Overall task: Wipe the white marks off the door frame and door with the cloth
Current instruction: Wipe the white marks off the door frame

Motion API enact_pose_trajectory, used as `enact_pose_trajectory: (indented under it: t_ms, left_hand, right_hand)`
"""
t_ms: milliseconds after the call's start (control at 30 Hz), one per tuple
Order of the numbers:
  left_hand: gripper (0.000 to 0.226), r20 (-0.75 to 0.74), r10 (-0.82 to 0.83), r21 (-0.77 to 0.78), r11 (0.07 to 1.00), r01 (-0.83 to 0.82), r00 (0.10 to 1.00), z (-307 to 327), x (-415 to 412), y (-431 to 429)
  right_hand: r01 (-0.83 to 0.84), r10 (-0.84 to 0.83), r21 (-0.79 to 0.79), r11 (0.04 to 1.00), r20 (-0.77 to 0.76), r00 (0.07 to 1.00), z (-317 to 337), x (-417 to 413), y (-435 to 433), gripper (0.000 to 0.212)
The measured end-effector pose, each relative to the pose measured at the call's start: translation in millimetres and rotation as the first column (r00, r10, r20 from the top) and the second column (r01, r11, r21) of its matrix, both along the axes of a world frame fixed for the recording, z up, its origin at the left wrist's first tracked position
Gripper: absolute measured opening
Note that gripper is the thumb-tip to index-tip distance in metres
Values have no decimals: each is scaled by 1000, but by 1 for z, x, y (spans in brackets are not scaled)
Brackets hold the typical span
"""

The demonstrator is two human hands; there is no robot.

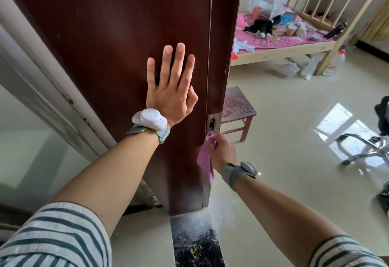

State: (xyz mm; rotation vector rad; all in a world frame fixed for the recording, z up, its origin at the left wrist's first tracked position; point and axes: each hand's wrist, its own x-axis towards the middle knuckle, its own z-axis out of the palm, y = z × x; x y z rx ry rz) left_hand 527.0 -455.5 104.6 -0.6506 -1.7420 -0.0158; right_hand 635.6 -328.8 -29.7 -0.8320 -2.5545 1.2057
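Left hand point(170, 96): flat on the dark door point(105, 35), fingers straight and spread.
Right hand point(223, 151): lower than the left and to its right, fingertips pinching the cloth's top.
Cloth point(205, 161): pink, held at the wood edge just below the latch recess point(214, 122), its rest hanging beside the right wrist.
Threshold point(193, 239): black, white-dusted, below and between the forearms.
Stool point(237, 106): just beyond the right hand.
Bed point(284, 47): farther off, cluttered.
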Motion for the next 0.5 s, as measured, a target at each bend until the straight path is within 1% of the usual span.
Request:
enact_pose_trajectory:
  t_ms: [33, 67, 167, 233, 267, 367, 400, 433, 500]
  left_hand:
    - [64, 2, -4, -3, 1000, 4, 1000, 0, 0, 0]
    - [64, 4, -7, -4, 1000, 7, 1000, 0, 0, 0]
    - [65, 2, -6, 0, 1000, 6, 1000, 1, 0, 0]
    - [65, -2, -8, -1, 1000, 8, 1000, 1, -1, 0]
    - [64, -4, -6, -1, 1000, 6, 1000, 1, -1, 0]
    - [63, 6, 0, 9, 1000, 0, 1000, 0, 0, 0]
    - [64, 6, 1, 12, 1000, -1, 1000, 0, 1, 0]
    - [64, 6, 1, 13, 1000, -1, 1000, 0, 1, 1]
    - [65, 4, -5, 13, 1000, 5, 1000, 0, 1, 2]
  right_hand:
    - [4, -4, 3, 1000, 3, 1000, -3, -7, -2, 20]
    - [43, -42, -25, 999, 46, 998, -9, -12, 2, 20]
    - [224, -197, -131, 966, 191, 962, -18, -5, 26, 21]
    - [282, -249, -182, 942, 182, 951, -22, 5, 34, 15]
    - [263, -239, -174, 949, 151, 959, -24, 7, 32, 13]
    - [116, -110, -98, 988, 71, 991, -24, 4, 11, 15]
    - [94, -90, -96, 991, 47, 995, -24, 0, 2, 15]
    - [91, -89, -104, 990, 24, 996, -23, -5, -5, 16]
    - [135, -132, -123, 983, 38, 991, -26, -17, -11, 19]
